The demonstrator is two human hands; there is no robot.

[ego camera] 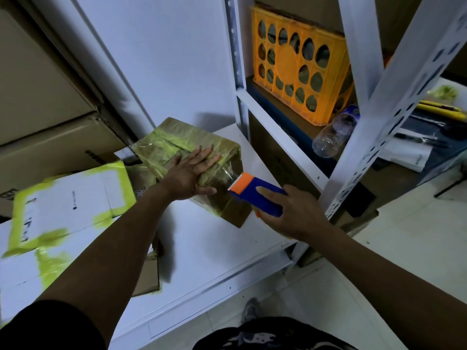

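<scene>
Box (177, 132) | left hand (189, 173) flat on top | right hand (295, 213) fingers (271, 192) wrapped round tape dispenser (255, 198) | keep tape (227, 176) taut

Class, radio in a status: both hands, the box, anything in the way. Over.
Left hand flat on box. Right hand grips dispenser, tape stretched to box end. Nothing between them; bottle lies apart on rack.
</scene>
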